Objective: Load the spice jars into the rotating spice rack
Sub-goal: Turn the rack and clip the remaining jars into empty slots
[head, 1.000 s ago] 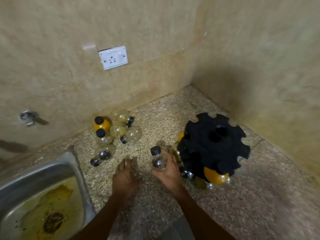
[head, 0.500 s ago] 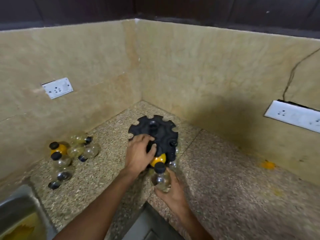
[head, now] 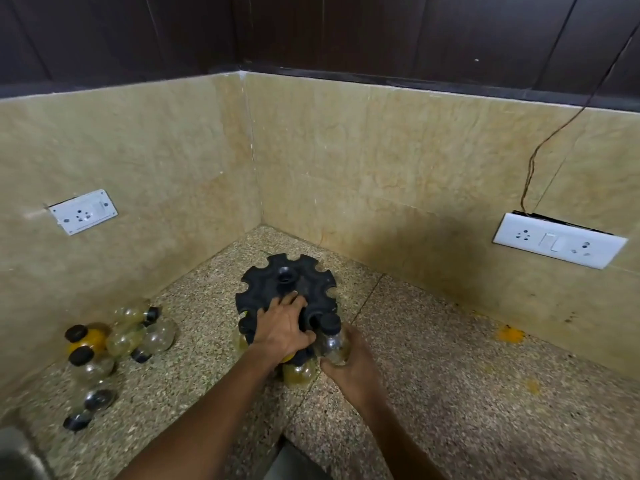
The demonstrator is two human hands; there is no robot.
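Observation:
The black rotating spice rack (head: 286, 285) stands in the counter's corner, its notched top facing me. My left hand (head: 282, 326) lies flat on the rack's front top edge, pressing on it. My right hand (head: 349, 365) grips a clear spice jar (head: 333, 337) with a black cap, held upright against a notch at the rack's front right. A jar of yellowish spice (head: 298, 372) sits in the rack's lower tier below my hands. Several loose jars (head: 138, 336) lie clustered on the counter at the left, one filled with orange spice (head: 87, 337).
The speckled granite counter (head: 450, 393) meets beige tiled walls on two sides. One wall socket (head: 82, 216) is at the left, a switch plate (head: 558, 244) with a hanging wire at the right. A steel sink corner (head: 17, 459) shows at bottom left. Yellow stains (head: 510, 333) mark the counter's right.
My view swung right and up from the sink. My left hand went from the counter onto the rack's top. My right hand carried the clear jar up to the rack's front right notch.

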